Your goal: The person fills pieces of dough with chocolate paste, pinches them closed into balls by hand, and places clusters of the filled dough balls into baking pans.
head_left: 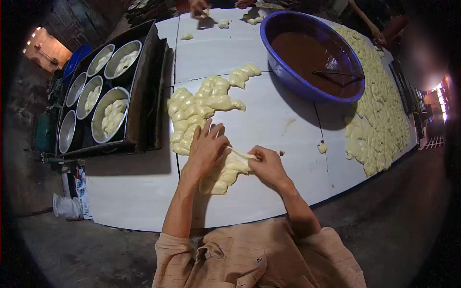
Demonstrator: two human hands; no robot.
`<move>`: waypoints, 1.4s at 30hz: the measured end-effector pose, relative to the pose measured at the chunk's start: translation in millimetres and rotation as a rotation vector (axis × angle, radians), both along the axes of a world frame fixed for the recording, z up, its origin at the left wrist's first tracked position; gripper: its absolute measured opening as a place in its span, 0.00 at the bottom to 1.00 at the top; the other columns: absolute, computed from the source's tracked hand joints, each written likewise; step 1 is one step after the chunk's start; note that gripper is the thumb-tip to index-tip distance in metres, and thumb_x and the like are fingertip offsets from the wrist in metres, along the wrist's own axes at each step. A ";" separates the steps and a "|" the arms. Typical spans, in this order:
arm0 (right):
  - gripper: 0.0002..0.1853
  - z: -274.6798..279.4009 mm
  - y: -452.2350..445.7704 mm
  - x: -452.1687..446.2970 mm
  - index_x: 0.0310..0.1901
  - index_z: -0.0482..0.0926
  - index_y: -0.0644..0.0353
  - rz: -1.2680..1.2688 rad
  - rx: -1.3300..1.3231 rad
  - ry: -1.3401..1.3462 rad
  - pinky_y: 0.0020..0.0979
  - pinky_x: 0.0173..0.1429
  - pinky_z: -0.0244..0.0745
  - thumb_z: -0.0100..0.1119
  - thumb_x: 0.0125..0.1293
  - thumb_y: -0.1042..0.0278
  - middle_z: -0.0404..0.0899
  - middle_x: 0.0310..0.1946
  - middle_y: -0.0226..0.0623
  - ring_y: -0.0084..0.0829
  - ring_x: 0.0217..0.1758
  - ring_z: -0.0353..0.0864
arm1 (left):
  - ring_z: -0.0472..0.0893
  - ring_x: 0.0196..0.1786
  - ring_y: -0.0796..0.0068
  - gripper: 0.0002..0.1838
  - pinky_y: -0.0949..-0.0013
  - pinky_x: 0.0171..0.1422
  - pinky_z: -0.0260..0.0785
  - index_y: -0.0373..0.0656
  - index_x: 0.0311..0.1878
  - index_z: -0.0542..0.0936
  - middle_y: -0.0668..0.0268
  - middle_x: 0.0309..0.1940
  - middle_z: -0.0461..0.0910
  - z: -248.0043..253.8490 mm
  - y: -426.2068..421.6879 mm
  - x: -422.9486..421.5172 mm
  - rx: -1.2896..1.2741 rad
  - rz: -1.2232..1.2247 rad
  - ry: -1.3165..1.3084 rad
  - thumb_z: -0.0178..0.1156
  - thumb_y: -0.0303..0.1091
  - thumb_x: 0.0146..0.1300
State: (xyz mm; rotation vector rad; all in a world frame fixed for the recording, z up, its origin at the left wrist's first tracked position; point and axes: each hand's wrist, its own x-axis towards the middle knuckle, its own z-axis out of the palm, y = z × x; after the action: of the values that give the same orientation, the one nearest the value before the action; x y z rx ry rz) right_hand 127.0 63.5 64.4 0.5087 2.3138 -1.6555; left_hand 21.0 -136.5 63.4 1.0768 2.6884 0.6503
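Observation:
My right hand [270, 167] pinches the edge of a pale dough piece [222, 183] between thumb and fingers. A thin flap of it is stretched taut toward my left hand [207, 150], which grips the dough at its thumb side with some fingers extended. The rest of that piece lies on the white table under and between my hands. Just beyond my left hand, a larger lumpy sheet of dough [194, 113] spreads over the tabletop, with a narrow strip of dough [245, 74] at its far end. My left palm and the underside of the piece are hidden.
A dark tray [139, 120] at left holds several round metal pans [126, 98], some with dough lumps. Far right of centre stands a blue basin [288, 77] of brown liquid with a dark utensil. Dough pieces [379, 110] cover the right side. Other people's hands [198, 8] appear beyond.

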 end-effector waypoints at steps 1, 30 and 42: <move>0.14 -15.8 7.1 7.9 0.43 0.82 0.67 0.002 -0.060 0.031 0.31 0.42 0.79 0.59 0.59 0.68 0.85 0.31 0.40 0.26 0.35 0.84 | 0.58 0.78 0.45 0.08 0.35 0.79 0.49 0.49 0.41 0.86 0.61 0.67 0.73 0.7 0.4 1.2 0.008 0.039 0.003 0.68 0.40 0.63; 0.14 12.8 -2.8 13.4 0.43 0.82 0.66 0.279 0.162 0.173 0.38 0.37 0.74 0.58 0.70 0.62 0.80 0.31 0.47 0.38 0.30 0.80 | 0.74 0.65 0.68 0.07 0.49 0.70 0.61 0.58 0.37 0.91 0.75 0.47 0.83 9.4 3.8 -10.4 -0.088 -0.155 0.022 0.70 0.35 0.55; 0.20 9.2 15.5 22.7 0.59 0.80 0.62 0.061 -0.173 -0.147 0.34 0.57 0.78 0.58 0.73 0.58 0.81 0.54 0.45 0.34 0.55 0.82 | 0.66 0.75 0.55 0.27 0.32 0.81 0.38 0.52 0.64 0.77 0.58 0.66 0.75 15.8 -8.5 -21.6 0.019 -0.071 -0.418 0.62 0.39 0.58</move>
State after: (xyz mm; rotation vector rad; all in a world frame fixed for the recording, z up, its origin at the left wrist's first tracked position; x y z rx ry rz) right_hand 149.7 79.0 73.5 0.4993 2.0407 -1.7089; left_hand -0.6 -145.0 79.3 0.9150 2.2820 0.7889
